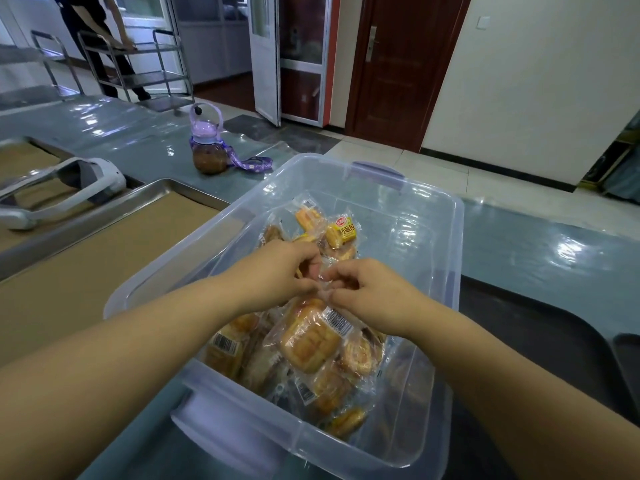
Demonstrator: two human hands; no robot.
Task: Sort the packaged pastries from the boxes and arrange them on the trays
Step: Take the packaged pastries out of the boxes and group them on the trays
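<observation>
A long grey-blue table (519, 244) under shiny plastic holds it all. On the left sits a flat steel tray (194, 190) lined with brown paper. Right beside it is a big clear plastic box (446, 216) with purple clips. In it lies a heap of small buns and cakes (311, 341) in see-through bags, with one little yellow packet (343, 233) at the far end. A black plastic tray (554, 323) lies on the right. Over the heap the left hand (277, 268) and right hand (370, 292) meet, fingers curled, both pinching one clear wrapper (325, 271).
</observation>
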